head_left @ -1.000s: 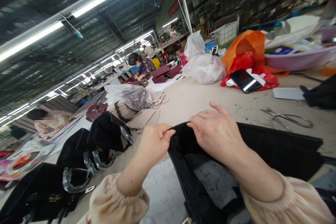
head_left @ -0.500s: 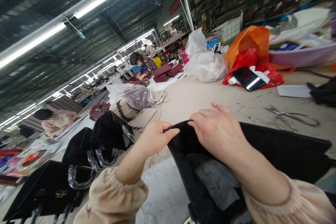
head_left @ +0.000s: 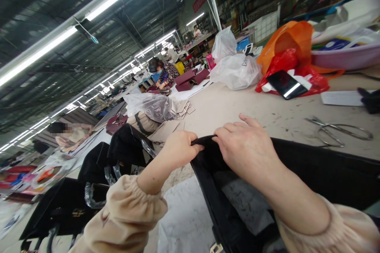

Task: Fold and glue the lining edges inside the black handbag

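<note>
A black bag [head_left: 320,166] lies open in front of me, its rim towards my hands. My left hand [head_left: 182,148] pinches the rim at the far left corner between thumb and fingers. Close beside it, my right hand [head_left: 243,142] is curled over the same edge, its thumb side near the corner. Its fingertips are partly hidden behind the rim. Inside the bag, a pale grey lining or sheet [head_left: 245,201] shows below my right wrist. A metal clasp [head_left: 216,248] is visible at the bag's lower edge.
Scissors [head_left: 338,128] lie on the table [head_left: 231,106] at right, with a phone [head_left: 286,84] on a red plastic bag [head_left: 316,81] behind. Several black handbags [head_left: 56,205] with wrapped handles stand at left. White plastic bags [head_left: 234,72] lie farther back; people work beyond.
The view has shifted slightly, so the table items sit a little farther right. My left hand stays at the corner with its wrist a little higher; the right hand keeps its grip.
</note>
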`<state>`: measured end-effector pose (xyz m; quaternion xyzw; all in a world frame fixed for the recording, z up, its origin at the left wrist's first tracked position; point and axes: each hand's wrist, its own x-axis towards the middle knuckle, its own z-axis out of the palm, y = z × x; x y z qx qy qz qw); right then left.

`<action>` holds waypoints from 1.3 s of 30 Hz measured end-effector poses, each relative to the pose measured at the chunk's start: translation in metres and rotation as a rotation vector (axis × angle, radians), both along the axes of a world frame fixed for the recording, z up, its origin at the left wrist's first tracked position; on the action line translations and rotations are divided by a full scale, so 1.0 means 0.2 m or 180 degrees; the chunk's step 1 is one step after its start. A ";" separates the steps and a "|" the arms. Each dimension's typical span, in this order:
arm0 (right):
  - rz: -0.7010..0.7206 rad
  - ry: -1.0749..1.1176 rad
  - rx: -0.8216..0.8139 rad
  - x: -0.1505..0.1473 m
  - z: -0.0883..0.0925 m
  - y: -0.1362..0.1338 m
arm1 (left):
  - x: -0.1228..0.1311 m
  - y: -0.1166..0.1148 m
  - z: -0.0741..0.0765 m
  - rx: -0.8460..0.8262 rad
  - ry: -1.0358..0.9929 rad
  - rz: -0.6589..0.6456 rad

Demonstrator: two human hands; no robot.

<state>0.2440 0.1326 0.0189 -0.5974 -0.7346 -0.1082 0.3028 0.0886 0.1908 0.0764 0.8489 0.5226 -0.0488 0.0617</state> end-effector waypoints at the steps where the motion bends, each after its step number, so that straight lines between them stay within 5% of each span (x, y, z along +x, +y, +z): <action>1: 0.0002 -0.0005 -0.0005 0.00 0.00 0.00 | 0.00 0.00 0.00 -0.0003 -0.0012 0.0032; 16: 0.0240 0.0246 -0.0025 -0.09 0.00 0.00 | 0.00 -0.01 -0.04 0.0087 -0.0326 0.0147; 28: 0.0239 0.0439 0.0180 -0.12 -0.04 0.02 | -0.09 -0.09 -0.09 -0.0092 -0.1662 -0.0171; 39: 0.0315 0.0233 0.0146 -0.09 -0.02 0.01 | -0.09 -0.11 -0.14 0.0037 -0.1961 0.0271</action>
